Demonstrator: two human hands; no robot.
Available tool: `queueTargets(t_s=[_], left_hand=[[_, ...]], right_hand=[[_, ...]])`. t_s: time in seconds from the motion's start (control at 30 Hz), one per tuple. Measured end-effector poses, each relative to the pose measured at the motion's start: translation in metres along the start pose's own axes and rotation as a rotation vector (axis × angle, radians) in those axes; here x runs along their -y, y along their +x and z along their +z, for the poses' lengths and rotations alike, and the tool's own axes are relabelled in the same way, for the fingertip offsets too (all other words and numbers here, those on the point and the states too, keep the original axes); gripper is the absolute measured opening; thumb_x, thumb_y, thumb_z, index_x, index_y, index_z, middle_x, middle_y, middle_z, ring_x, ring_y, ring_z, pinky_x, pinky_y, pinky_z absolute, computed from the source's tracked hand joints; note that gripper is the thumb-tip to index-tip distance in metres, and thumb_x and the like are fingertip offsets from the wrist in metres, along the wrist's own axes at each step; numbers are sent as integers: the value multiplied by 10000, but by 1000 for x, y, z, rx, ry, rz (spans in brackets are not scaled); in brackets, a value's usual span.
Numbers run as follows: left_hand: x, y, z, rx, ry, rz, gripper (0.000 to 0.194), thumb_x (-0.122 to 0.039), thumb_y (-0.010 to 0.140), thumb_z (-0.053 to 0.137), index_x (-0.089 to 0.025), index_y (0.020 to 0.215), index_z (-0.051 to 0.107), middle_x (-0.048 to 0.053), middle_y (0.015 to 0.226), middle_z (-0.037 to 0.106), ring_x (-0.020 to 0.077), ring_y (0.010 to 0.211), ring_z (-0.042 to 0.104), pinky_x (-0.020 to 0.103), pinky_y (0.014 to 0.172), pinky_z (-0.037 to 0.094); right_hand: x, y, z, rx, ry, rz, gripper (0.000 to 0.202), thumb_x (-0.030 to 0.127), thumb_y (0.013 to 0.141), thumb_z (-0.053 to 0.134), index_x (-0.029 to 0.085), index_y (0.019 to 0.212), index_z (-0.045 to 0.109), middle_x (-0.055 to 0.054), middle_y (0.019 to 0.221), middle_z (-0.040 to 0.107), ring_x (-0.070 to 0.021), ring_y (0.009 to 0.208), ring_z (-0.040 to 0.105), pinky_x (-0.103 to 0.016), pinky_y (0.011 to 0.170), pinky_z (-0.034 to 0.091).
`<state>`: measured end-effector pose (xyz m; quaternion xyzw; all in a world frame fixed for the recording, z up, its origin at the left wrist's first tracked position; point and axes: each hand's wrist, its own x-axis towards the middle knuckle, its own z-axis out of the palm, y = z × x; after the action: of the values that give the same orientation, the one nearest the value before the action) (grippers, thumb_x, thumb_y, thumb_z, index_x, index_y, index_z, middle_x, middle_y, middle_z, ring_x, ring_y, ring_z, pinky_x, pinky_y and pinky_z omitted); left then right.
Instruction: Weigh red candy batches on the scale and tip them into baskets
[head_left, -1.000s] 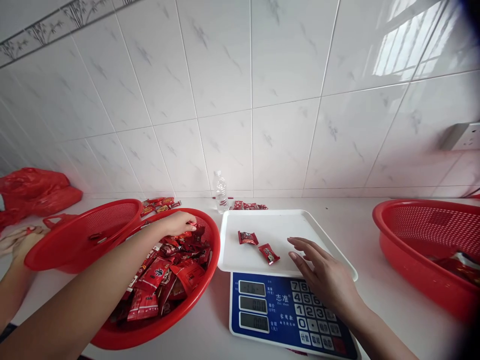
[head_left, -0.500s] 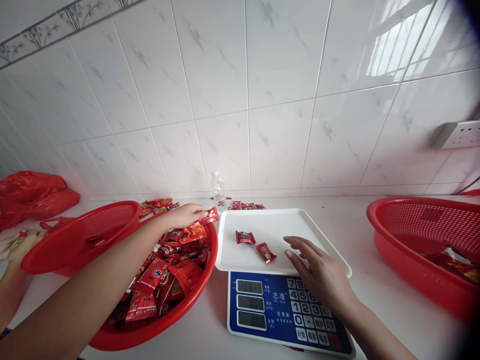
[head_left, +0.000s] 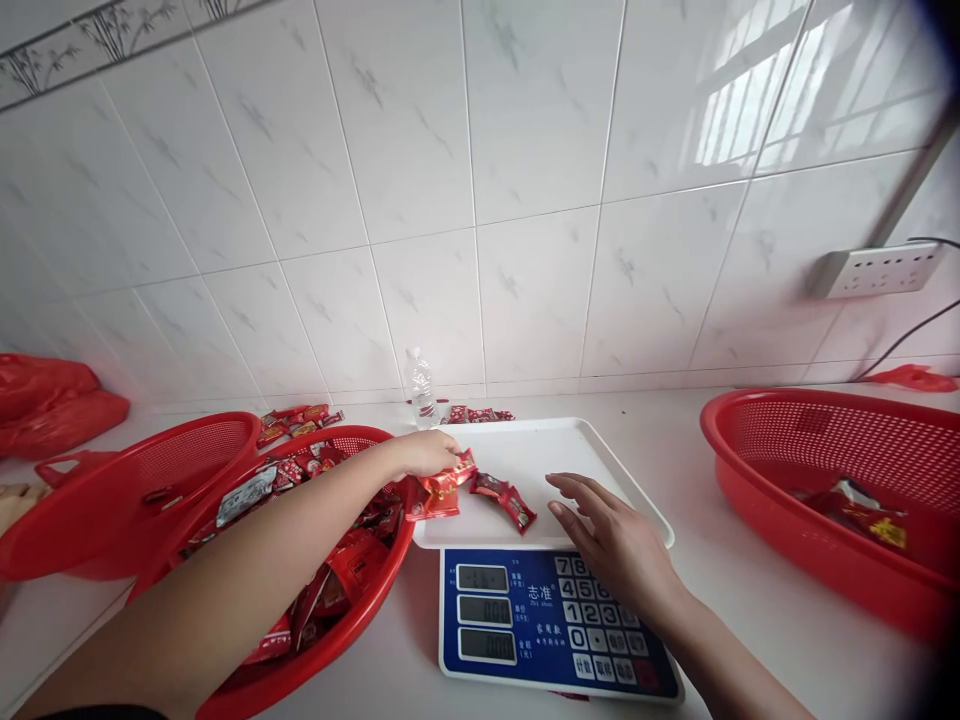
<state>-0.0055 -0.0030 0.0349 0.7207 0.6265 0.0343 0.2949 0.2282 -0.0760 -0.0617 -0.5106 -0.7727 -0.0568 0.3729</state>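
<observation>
My left hand (head_left: 429,452) is closed on a couple of small red snack packets (head_left: 439,497), over the left edge of a white weighing tray (head_left: 551,448). Two little dark-red packets (head_left: 516,508) lie touching on the tray, just right of the held ones. My right hand (head_left: 611,525) hovers with fingers apart and nothing in them, above the tray's front right part and the keypad of the blue scale (head_left: 529,610). Under my left forearm stands a red basket (head_left: 380,600) full of red packets (head_left: 349,575), partly hidden by the arm.
Another red basket (head_left: 225,425) stands at the left, near red plastic bags (head_left: 60,400). To the right is a large red basket (head_left: 750,510) holding a few packets. A clear bottle (head_left: 421,390) and loose packets stand by the tiled wall, with a socket strip (head_left: 877,270) on it.
My left hand has moved right, from above the basket to the tray's left edge, with red packets in its grip. The tray's two packets now touch. The view has shifted right.
</observation>
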Motion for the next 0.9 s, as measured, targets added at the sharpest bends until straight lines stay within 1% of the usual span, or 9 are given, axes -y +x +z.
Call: queueTargets(t_s=[0.17, 0.27, 0.37, 0.4, 0.47, 0.57, 0.67, 0.77, 0.9], left_hand=[[-17, 5, 17, -16, -139, 122, 244, -223, 789, 482, -198, 989, 620, -7, 724, 627, 126, 604, 531, 199, 512, 363], [-13, 14, 21, -16, -161, 189, 290, -301, 853, 432, -200, 1082, 578, 20, 877, 663, 148, 707, 590, 218, 587, 415], [0, 23, 22, -139, 5, 241, 353, -406, 860, 444, -194, 1120, 552, 67, 1063, 645, 201, 899, 597, 265, 728, 434], [4, 24, 21, -185, 75, 240, 368, -432, 857, 444, -195, 1118, 549, 76, 1076, 641, 214, 921, 592, 279, 749, 428], [10, 24, 19, -232, 169, 222, 375, -480, 859, 419, -200, 1063, 563, 75, 1004, 658, 223, 883, 598, 291, 736, 422], [12, 15, 14, -201, 213, 212, 443, -560, 864, 341, -193, 890, 587, 55, 836, 665, 217, 776, 601, 286, 669, 416], [11, 3, 11, -134, 197, 191, 445, -576, 848, 364, -195, 899, 588, 48, 871, 665, 215, 805, 600, 276, 665, 417], [10, -4, 12, -93, 184, 172, 337, -471, 810, 497, -209, 1005, 578, 41, 965, 659, 211, 866, 598, 262, 681, 424], [7, -6, 21, -77, 144, 210, 229, -352, 806, 523, -199, 958, 600, 41, 962, 658, 207, 863, 600, 276, 717, 438]], right_hand=[[0, -1, 0, -10, 2, 1, 323, 393, 934, 349, 241, 1104, 579, -38, 1099, 669, -162, 784, 690, -263, 582, 551], [0, 0, 0, -18, -1, -6, 327, 387, 931, 362, 234, 1113, 586, -48, 1099, 668, -174, 840, 681, -278, 625, 559], [0, 1, -4, 4, 0, -72, 323, 393, 919, 400, 234, 1117, 599, -63, 1116, 660, -192, 927, 656, -308, 688, 562], [0, 2, -5, 24, 4, -121, 317, 397, 911, 419, 242, 1115, 606, -65, 1125, 656, -203, 967, 641, -330, 724, 557], [0, 3, -7, 77, 10, -235, 302, 407, 892, 460, 260, 1102, 620, -65, 1140, 651, -232, 1046, 600, -392, 805, 532], [0, 3, -7, 139, -9, -316, 270, 406, 877, 491, 270, 1054, 644, -53, 1118, 664, -267, 1101, 561, -462, 860, 493], [0, 4, -5, 116, -37, -253, 245, 354, 897, 460, 241, 991, 656, -46, 1043, 690, -257, 1055, 587, -444, 843, 501], [2, 4, -4, 90, -26, -139, 262, 316, 921, 406, 229, 906, 652, -35, 963, 703, -203, 941, 632, -367, 774, 529], [4, 4, -4, 119, -19, -55, 265, 327, 922, 394, 244, 879, 642, -17, 942, 698, -165, 839, 654, -281, 610, 536]])
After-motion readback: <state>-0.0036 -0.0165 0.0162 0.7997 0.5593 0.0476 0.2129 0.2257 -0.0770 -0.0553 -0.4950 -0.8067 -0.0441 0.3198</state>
